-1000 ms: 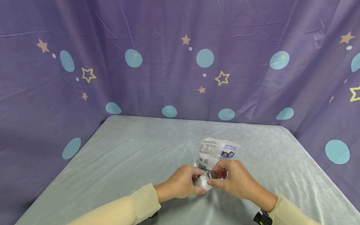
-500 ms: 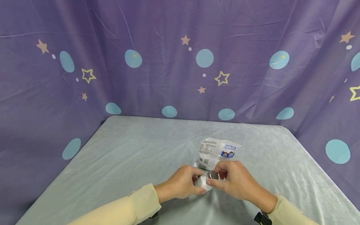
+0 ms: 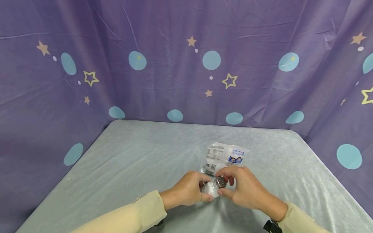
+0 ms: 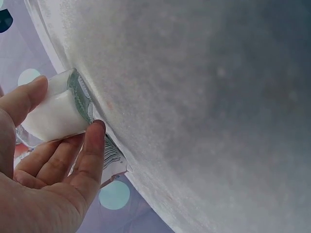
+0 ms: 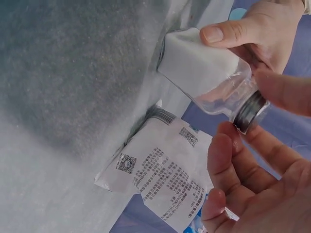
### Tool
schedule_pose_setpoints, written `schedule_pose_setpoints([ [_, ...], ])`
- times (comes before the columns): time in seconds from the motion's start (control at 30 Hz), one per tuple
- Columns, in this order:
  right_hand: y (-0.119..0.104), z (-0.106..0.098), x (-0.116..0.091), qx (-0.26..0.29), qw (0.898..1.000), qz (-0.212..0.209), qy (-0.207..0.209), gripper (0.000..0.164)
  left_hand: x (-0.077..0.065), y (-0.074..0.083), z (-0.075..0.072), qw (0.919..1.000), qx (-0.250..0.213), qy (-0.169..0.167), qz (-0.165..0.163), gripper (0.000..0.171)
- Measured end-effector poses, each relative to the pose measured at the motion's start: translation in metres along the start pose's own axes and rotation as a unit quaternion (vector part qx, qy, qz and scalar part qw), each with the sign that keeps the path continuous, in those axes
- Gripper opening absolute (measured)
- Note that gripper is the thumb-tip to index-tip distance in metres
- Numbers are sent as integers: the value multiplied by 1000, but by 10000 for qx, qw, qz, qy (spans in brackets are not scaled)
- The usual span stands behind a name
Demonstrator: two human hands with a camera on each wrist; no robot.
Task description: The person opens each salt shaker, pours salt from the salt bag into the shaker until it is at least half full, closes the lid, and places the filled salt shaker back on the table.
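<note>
A glass salt shaker (image 3: pixel 210 189), largely filled with white grains, stands tilted on the cloth with its perforated metal cap (image 3: pixel 220 182) toward the right. My left hand (image 3: pixel 190 188) grips the shaker's body between thumb and fingers; in the left wrist view the fingertips (image 4: pixel 96 130) lie near its glass base. My right hand (image 3: pixel 246 187) has its thumb and fingers curled round the cap, seen on the neck in the right wrist view. Just behind the hands lies a printed white packet (image 3: pixel 224 156), partly hidden by the right hand.
A pale grey-blue cloth (image 3: pixel 140 155) covers the table. Purple curtains (image 3: pixel 175 81) with stars and blue dots enclose its back and sides. A dark band (image 3: pixel 272 226) shows at the right wrist.
My right thumb and fingers have shifted and spread a little around the cap, so more of it shows. The left hand and packet stay in place.
</note>
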State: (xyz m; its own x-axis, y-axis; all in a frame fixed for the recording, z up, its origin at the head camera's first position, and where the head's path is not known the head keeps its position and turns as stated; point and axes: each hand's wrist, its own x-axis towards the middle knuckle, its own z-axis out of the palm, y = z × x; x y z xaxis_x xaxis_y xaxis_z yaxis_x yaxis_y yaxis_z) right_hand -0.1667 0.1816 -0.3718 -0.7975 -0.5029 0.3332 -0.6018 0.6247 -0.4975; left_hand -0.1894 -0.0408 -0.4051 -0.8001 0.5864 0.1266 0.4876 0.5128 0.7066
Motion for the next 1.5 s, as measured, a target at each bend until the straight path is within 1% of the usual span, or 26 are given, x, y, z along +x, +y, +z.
schedule_pose_setpoints([
  [0.13,-1,1,0,-11,10000,60,28,28,0,0,0,10000,-24,9,0,29],
  [0.43,-1,2,0,-232,9993,259,115,20,0,0,1,10000,-25,12,-17,31],
  [0.7,-2,2,0,-403,9984,369,163,25,0,1,0,10000,46,20,-1,33],
  [0.93,-3,3,0,-675,9969,295,289,27,0,1,1,9998,181,70,41,31],
  [1.17,-3,1,-1,-708,9970,230,201,25,0,1,1,9998,171,44,44,31],
  [1.3,-3,-1,0,-642,9977,32,219,25,1,1,0,9999,137,3,34,31],
  [1.43,-4,-3,0,-571,9979,-210,222,30,0,2,-1,9999,100,-26,-10,33],
  [1.5,-5,-3,0,-519,9982,-265,172,31,-1,3,-1,10000,87,-25,-36,34],
])
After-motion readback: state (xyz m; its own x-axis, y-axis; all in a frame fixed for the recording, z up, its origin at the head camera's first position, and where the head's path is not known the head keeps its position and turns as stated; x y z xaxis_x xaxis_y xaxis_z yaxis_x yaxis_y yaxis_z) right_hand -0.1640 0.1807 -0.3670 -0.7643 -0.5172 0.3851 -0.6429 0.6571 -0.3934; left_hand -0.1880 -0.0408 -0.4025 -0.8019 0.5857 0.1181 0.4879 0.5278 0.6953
